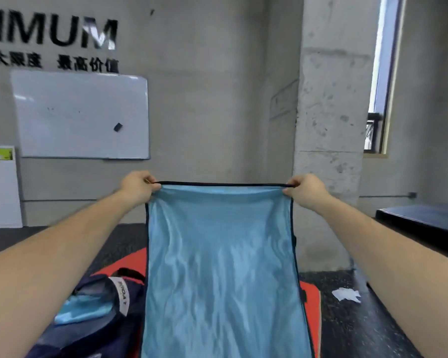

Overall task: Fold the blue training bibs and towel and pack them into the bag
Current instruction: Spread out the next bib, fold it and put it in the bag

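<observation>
Blue bib (pixel 220 267) is held spread for folding, top corners pinched in the fingers of left hand (pixel 136 188) and right hand (pixel 307 191); halving is likely needed next.

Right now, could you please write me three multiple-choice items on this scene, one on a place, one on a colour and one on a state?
1. Where does the bag lie?
A) low down, left of the bib
B) on the dark bench
C) hung on the whiteboard

2. What colour is the mat behind the bib?
A) green
B) red
C) white

3. How is the bib held?
A) folded on the floor
B) dangling from one hand
C) spread by its top edge between both hands

Answers:
1 A: the navy bag sits beside the left forearm.
2 B: red shows on either side of the cloth.
3 C: the left hand and right hand each pinch a top corner.
</observation>
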